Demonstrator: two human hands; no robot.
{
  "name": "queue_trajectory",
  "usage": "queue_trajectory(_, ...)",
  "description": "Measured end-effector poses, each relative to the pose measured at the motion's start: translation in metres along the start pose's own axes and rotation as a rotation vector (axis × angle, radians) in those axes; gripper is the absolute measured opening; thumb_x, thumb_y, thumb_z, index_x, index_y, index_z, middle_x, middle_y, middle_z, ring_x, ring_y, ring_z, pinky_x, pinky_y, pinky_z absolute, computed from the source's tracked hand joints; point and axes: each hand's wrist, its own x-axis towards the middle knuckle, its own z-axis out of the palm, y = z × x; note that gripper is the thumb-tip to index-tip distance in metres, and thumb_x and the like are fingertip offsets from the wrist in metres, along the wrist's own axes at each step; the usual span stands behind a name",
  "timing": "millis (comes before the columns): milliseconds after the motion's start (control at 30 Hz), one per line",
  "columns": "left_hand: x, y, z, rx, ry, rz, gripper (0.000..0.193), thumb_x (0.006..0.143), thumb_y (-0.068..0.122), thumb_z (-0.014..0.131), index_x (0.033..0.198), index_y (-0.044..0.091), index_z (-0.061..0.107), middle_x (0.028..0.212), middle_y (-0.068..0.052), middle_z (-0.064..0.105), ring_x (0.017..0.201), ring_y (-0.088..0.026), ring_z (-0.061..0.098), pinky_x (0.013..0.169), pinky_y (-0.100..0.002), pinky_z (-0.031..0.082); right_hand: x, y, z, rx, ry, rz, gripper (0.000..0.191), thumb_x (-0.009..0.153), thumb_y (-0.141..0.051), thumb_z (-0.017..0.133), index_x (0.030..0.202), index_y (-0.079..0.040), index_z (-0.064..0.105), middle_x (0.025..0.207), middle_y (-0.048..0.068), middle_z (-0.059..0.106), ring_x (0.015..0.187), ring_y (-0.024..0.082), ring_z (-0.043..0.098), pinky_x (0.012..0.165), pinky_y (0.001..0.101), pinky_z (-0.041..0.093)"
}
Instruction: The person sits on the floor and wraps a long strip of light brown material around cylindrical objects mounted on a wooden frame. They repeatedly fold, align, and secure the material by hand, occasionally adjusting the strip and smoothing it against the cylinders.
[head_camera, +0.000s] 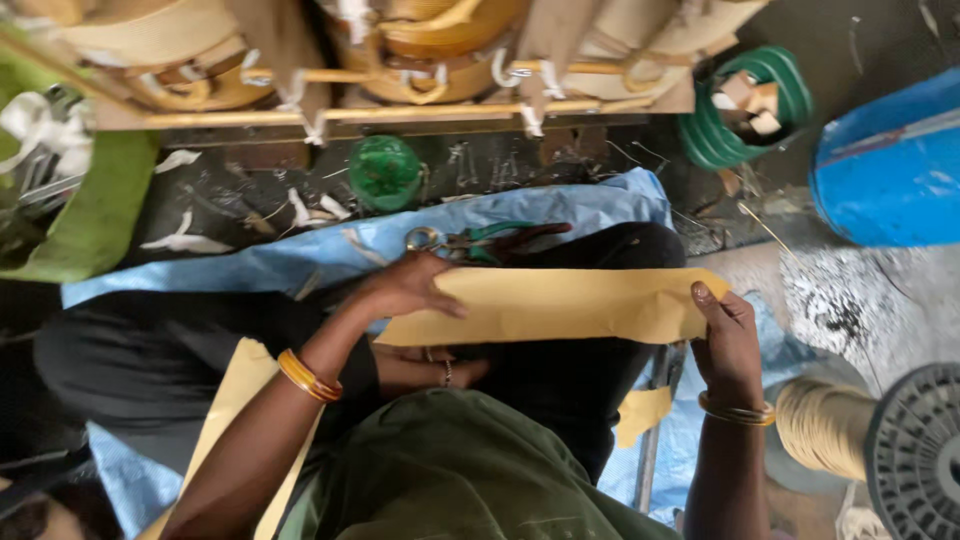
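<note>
Across the lap, both hands hold a long tan paper strip (560, 305): left hand (410, 285) pressing flat, right hand (728, 345) pinching its end.

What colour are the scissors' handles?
Green, on the scissors by the left hand; head view.

Two hands are at work, the left hand (410, 285) and the right hand (728, 340), each wrist ringed by bangles, and together they hold one long sheet of tan paper (560, 303); two more pieces of the same paper show, one strip (235, 400) at the near left and one small scrap (642, 410) near the middle. There is one pair of green-handled scissors (470, 240), one green lidded pot (386, 172), one green hose coil (745, 105) and one blue drum (890, 165). One spool of yellowish cord (850, 430) lies at the near right, and at the far edge I count perhaps three taped windings (430, 40), though they are cut off.
</note>
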Motion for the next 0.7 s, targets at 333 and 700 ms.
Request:
queue_trajectory(333, 0.082, -0.012, 0.035, -0.388, 0.032, 0.059, 0.026, 0.096, 0.013, 0.068, 0.119, 0.004, 0.075, 0.114, -0.002, 0.079, 0.100, -0.007, 0.068, 0.090, -0.026, 0.055, 0.007, 0.056, -0.123, 0.053, 0.137, 0.059, 0.022, 0.095, -0.002, 0.062, 0.114, 0.000, 0.071, 0.099, 0.005, 0.075, 0.087, 0.012, 0.070, 0.078, 0.0251, 0.055)
queue_trajectory(700, 0.099, -0.015, 0.064, -0.439, -0.132, 0.093, 0.037, 0.085, -0.010, 0.056, 0.112, 0.002, 0.078, 0.116, -0.010, 0.076, 0.114, -0.020, 0.069, 0.106, -0.034, 0.051, 0.002, 0.085, -0.174, 0.023, 0.075, 0.124, 0.023, 0.090, 0.009, 0.057, 0.107, 0.007, 0.072, 0.102, 0.012, 0.075, 0.087, 0.016, 0.070, 0.078, 0.0266, 0.053)
